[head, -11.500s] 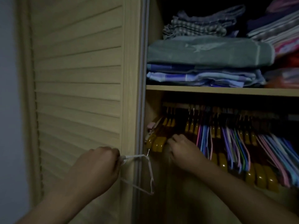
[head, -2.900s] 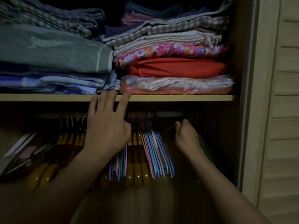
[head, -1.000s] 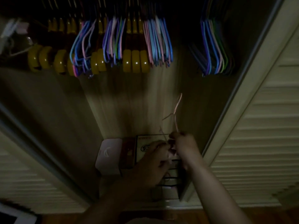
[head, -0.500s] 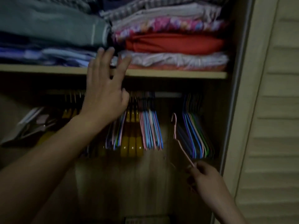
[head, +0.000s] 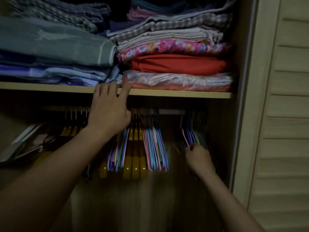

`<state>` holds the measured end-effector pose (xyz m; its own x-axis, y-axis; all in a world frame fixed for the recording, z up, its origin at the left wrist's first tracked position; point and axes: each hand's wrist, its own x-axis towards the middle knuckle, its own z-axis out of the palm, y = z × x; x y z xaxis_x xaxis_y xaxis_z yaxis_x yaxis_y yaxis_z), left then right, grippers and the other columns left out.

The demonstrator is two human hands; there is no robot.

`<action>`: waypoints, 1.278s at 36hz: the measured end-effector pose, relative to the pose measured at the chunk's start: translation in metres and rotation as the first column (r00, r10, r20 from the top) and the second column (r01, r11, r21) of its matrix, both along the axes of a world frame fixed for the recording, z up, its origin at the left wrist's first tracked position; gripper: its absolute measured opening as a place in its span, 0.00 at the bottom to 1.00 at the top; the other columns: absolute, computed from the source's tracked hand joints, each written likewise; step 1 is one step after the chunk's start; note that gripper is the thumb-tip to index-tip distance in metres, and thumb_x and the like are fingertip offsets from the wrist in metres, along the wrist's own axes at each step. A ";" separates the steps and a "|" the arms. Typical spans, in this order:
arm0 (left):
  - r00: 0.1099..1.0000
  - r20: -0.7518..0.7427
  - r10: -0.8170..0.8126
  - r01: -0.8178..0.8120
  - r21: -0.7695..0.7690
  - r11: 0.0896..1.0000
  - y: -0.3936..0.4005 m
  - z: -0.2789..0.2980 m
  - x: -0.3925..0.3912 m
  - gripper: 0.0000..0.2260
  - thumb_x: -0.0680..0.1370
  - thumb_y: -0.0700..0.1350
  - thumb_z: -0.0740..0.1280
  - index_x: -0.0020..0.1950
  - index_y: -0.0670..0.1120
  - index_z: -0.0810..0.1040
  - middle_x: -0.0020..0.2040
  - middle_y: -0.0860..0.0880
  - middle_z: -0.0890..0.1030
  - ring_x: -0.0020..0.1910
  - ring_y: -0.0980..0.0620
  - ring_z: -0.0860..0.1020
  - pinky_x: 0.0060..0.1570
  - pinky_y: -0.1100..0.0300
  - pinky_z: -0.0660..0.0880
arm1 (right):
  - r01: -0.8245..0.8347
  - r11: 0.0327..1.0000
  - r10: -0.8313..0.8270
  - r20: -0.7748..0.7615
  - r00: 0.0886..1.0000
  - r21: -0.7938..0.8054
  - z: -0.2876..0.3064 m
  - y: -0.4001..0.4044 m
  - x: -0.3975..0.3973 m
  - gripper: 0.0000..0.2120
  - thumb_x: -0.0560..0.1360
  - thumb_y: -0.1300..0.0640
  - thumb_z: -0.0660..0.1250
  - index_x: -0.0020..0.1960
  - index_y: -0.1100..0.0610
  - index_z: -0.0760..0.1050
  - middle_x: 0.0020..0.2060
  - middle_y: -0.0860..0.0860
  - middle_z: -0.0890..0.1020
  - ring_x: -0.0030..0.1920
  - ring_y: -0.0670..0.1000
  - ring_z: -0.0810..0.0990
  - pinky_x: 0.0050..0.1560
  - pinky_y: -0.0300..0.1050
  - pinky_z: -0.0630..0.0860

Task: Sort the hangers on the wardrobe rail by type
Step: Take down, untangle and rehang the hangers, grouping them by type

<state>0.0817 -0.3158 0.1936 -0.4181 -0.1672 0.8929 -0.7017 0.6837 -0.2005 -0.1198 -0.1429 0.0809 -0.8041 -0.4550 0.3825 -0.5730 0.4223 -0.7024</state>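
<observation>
left hand [head: 108, 113]: fingers straight, tips resting on the front edge of the shelf [head: 184, 93], holding nothing
right hand [head: 197, 156]: fist closed on lower end of pink hanger [head: 184, 136]
pink hanger: hook up at the rail [head: 172, 112], just left of the right bundle of thin hangers [head: 196, 136]
rail, middle: thin coloured hangers [head: 155, 148] mixed with yellow wooden hangers [head: 135, 166]
shelf: folded cloth stacks [head: 175, 64]
right: slatted door [head: 287, 114]

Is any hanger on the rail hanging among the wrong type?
Yes. Three yellow thick hangers hang between two bunches of thin coloured hangers, so types are mixed. The right hand holds a pink thin hanger beside the right-end thin bunch.
</observation>
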 end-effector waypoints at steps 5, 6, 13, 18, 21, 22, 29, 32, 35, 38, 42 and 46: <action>1.000 -0.015 0.007 -0.007 0.000 1.000 0.001 -0.002 -0.002 0.34 0.68 0.49 0.67 0.74 0.43 0.65 0.60 0.36 0.72 0.60 0.35 0.69 0.67 0.41 0.62 | 0.127 0.982 -0.079 -0.307 0.949 0.139 -0.004 0.002 0.002 0.14 0.80 0.54 0.61 0.65 0.56 0.69 0.47 0.55 0.81 0.45 0.58 0.82 0.45 0.56 0.81; 1.000 -0.018 0.006 -0.006 0.002 1.000 0.001 -0.002 -0.002 0.34 0.69 0.49 0.67 0.74 0.43 0.65 0.60 0.36 0.71 0.60 0.35 0.68 0.67 0.40 0.62 | 0.154 0.974 -0.080 -0.387 0.919 0.166 -0.005 0.002 0.002 0.20 0.80 0.54 0.62 0.70 0.53 0.64 0.47 0.55 0.82 0.45 0.58 0.82 0.43 0.56 0.81; 0.999 -0.032 -0.014 0.014 0.000 1.000 0.001 -0.002 -0.002 0.33 0.69 0.48 0.67 0.74 0.43 0.65 0.60 0.37 0.72 0.61 0.36 0.69 0.66 0.41 0.62 | 0.252 0.896 -0.001 -0.566 0.825 0.365 -0.004 0.008 0.003 0.13 0.80 0.59 0.61 0.64 0.55 0.72 0.48 0.53 0.82 0.44 0.53 0.83 0.42 0.47 0.82; 0.999 -0.040 -0.028 0.028 0.005 1.000 0.002 -0.003 -0.002 0.33 0.70 0.48 0.68 0.74 0.43 0.65 0.60 0.37 0.72 0.61 0.36 0.68 0.67 0.41 0.62 | 0.295 0.880 -0.043 -0.557 0.830 0.372 -0.003 0.014 -0.006 0.17 0.79 0.60 0.63 0.66 0.53 0.70 0.46 0.52 0.82 0.42 0.53 0.83 0.39 0.47 0.80; 0.999 -0.042 -0.028 0.028 0.009 1.000 0.001 -0.002 -0.002 0.33 0.70 0.48 0.67 0.74 0.43 0.65 0.60 0.37 0.72 0.61 0.36 0.68 0.67 0.41 0.62 | 0.282 0.879 -0.046 -0.520 0.853 0.385 -0.005 0.013 -0.004 0.23 0.78 0.60 0.62 0.72 0.53 0.65 0.58 0.56 0.77 0.55 0.57 0.79 0.47 0.50 0.78; 0.999 -0.042 -0.030 0.031 0.011 0.999 0.001 -0.002 -0.002 0.33 0.70 0.48 0.67 0.74 0.43 0.65 0.60 0.37 0.72 0.61 0.36 0.69 0.67 0.41 0.63 | 0.304 0.878 -0.061 -0.543 0.838 0.371 -0.005 0.012 -0.002 0.25 0.78 0.58 0.63 0.73 0.53 0.63 0.63 0.57 0.73 0.61 0.59 0.75 0.52 0.52 0.77; 0.998 -0.061 -0.034 0.034 0.012 0.999 0.000 -0.004 -0.004 0.33 0.69 0.48 0.67 0.74 0.44 0.65 0.60 0.37 0.72 0.61 0.36 0.68 0.69 0.41 0.62 | -0.030 0.999 0.039 -0.495 0.868 0.027 0.001 -0.007 0.025 0.12 0.81 0.52 0.61 0.62 0.51 0.76 0.54 0.48 0.77 0.52 0.46 0.73 0.50 0.38 0.72; 0.998 -0.052 -0.025 0.026 0.011 1.000 -0.001 -0.003 -0.004 0.34 0.69 0.49 0.67 0.74 0.44 0.64 0.60 0.37 0.72 0.61 0.36 0.68 0.69 0.41 0.62 | -0.244 0.969 0.246 -0.112 0.963 0.037 0.001 -0.020 0.031 0.12 0.82 0.50 0.60 0.64 0.50 0.75 0.54 0.48 0.79 0.41 0.38 0.73 0.38 0.29 0.68; 0.998 -0.051 -0.029 0.029 0.007 1.000 -0.002 -0.003 -0.005 0.34 0.69 0.49 0.68 0.74 0.44 0.64 0.61 0.37 0.72 0.62 0.36 0.68 0.69 0.40 0.62 | -0.328 0.944 0.330 0.092 0.939 -0.043 -0.007 -0.026 0.033 0.15 0.82 0.50 0.62 0.67 0.52 0.72 0.47 0.44 0.79 0.37 0.37 0.73 0.36 0.29 0.70; 0.999 -0.048 -0.025 0.026 0.013 1.000 -0.002 -0.004 -0.004 0.34 0.69 0.49 0.67 0.74 0.44 0.64 0.61 0.38 0.71 0.62 0.36 0.68 0.69 0.40 0.62 | -0.343 0.927 0.370 0.232 0.900 -0.149 -0.014 -0.030 0.034 0.18 0.81 0.52 0.64 0.69 0.54 0.71 0.44 0.41 0.78 0.40 0.39 0.77 0.35 0.29 0.74; 0.998 -0.055 -0.029 0.031 0.024 0.999 -0.001 -0.004 -0.005 0.34 0.69 0.48 0.67 0.74 0.44 0.64 0.61 0.37 0.71 0.62 0.35 0.68 0.70 0.40 0.61 | -0.292 0.928 0.352 0.284 0.892 -0.232 -0.018 -0.033 0.034 0.18 0.80 0.58 0.67 0.69 0.55 0.71 0.43 0.46 0.79 0.38 0.41 0.78 0.31 0.27 0.72; 0.998 -0.058 -0.030 0.032 0.026 0.999 -0.001 -0.005 -0.005 0.33 0.69 0.48 0.66 0.74 0.44 0.64 0.61 0.38 0.71 0.62 0.36 0.68 0.70 0.40 0.60 | -0.269 0.930 0.340 0.308 0.889 -0.251 -0.019 -0.033 0.033 0.19 0.79 0.62 0.65 0.69 0.54 0.71 0.40 0.49 0.79 0.32 0.42 0.76 0.27 0.30 0.70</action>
